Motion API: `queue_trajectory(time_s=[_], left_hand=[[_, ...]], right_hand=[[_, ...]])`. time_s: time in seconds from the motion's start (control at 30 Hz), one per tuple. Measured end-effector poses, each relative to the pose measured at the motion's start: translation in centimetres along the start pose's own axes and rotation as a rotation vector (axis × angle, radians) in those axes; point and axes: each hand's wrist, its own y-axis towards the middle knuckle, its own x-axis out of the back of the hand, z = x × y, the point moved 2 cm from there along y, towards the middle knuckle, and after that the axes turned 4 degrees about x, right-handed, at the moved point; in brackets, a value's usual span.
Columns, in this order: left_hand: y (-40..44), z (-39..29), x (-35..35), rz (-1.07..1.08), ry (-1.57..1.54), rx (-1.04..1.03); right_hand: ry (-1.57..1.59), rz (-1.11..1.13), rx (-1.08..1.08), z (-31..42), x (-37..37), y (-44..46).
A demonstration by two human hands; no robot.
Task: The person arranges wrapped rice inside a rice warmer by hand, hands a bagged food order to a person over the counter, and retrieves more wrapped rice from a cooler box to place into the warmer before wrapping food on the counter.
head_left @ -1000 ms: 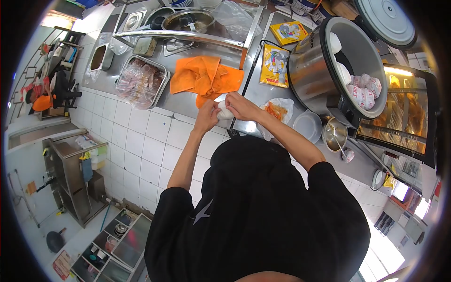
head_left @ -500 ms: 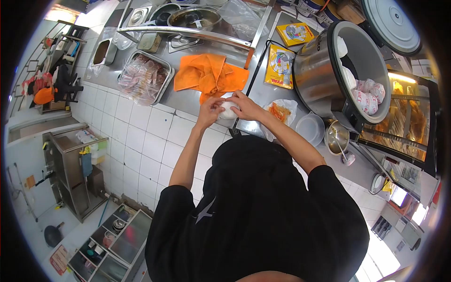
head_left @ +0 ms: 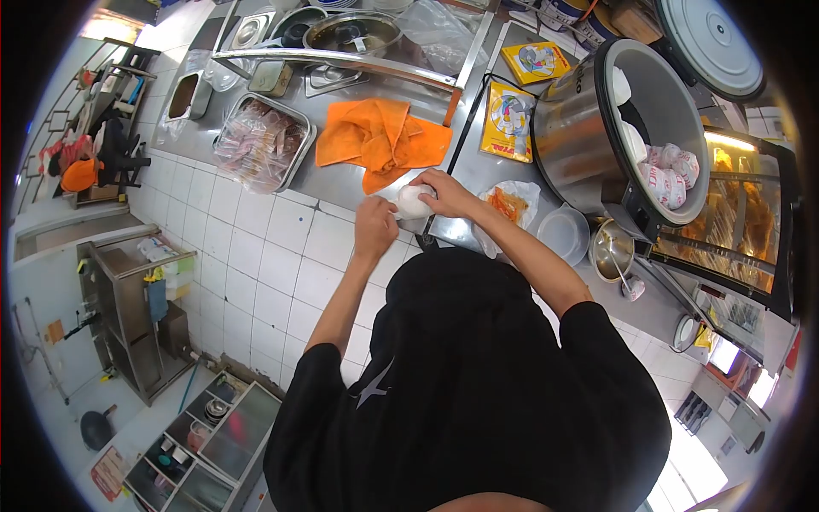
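A round white wrapped bundle [head_left: 413,203] is held at the counter's front edge. My right hand [head_left: 444,193] curls around its right side, fingers on top. On the left, my left hand [head_left: 375,227] is closed in a pinch at the bundle's side, seemingly on a twisted end of the wrapper; the fingertips are partly hidden. Just beyond my hands lies a crumpled orange cloth [head_left: 375,141]. Right of my right forearm, shredded orange food [head_left: 507,205] rests on a white wrapper.
A large open cooker [head_left: 570,128] at the right holds several white bundles [head_left: 670,177] with red print. Beside it are a clear plastic bowl [head_left: 563,235], a metal pot [head_left: 612,249] and yellow boxes [head_left: 508,121]. A plastic-covered tray [head_left: 264,143] stands at the left, below a metal shelf [head_left: 341,58].
My left hand has moved slightly left and down from the bundle's top, drawing into a tighter pinch at its side. My right hand stays on the bundle, which shows more now.
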Motion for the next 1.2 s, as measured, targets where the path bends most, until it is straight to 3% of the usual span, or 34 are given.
queue_trajectory(time_s=[0.07, 0.2, 0.4, 0.5, 0.6, 0.9, 1.0, 1.1, 1.2], left_hand=[[-1.8, -1.1, -2.2, -0.008, 0.004, 0.030], [-2.7, -1.5, -3.0, -0.123, 0.206, -0.102], [-0.6, 1.1, -3.9, -0.085, 0.053, -0.075], [1.1, 2.2, -3.8, 0.080, -0.136, 0.014], [2.4, 2.1, -4.0, 0.029, -0.296, 0.265], [5.8, 3.0, -3.9, 0.375, -0.077, 0.466], [4.0, 1.7, -3.8, -0.035, -0.176, 0.520], [2.2, 0.6, -5.2, -0.128, -0.272, 0.576], [0.9, 1.2, -8.2, -0.210, -1.005, 0.882]], right_hand=[[0.002, 0.001, 0.010, 0.0, -0.1, -0.2], [-0.003, 0.017, 0.018, 0.0, 0.3, 0.0], [-0.010, 0.051, 0.070, -0.9, 0.2, 0.5], [0.056, 0.057, 0.005, -0.7, 0.4, 0.5], [0.076, 0.047, 0.012, -0.9, 0.4, 0.3], [0.112, 0.076, 0.026, -2.2, 0.2, 1.1], [0.112, 0.037, 0.013, -2.0, 0.1, 0.8], [0.115, 0.000, 0.007, -1.7, 0.2, 0.3], [0.177, -0.046, -0.056, -2.1, 0.4, 0.0]])
